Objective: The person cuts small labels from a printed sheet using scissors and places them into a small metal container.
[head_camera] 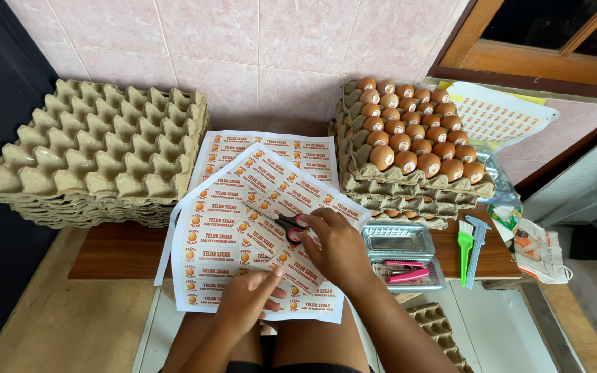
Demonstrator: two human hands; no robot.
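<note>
My right hand (336,245) grips small scissors (291,223) with pink and black handles, the blades pointing left into a white sheet of orange-printed labels (257,200). My left hand (247,297) pinches the lower part of that label sheet near its bottom edge, fingers closed on the paper. More label sheets (267,148) lie underneath, spread over a wooden bench (115,252). My knees show below the sheets.
A stack of empty grey egg trays (98,155) stands at the left. Stacked trays filled with brown eggs (412,138) stand at the right. A metal tin (402,252) with a pink stapler, a green brush (465,249) and a caliper (478,245) lie beside my right hand.
</note>
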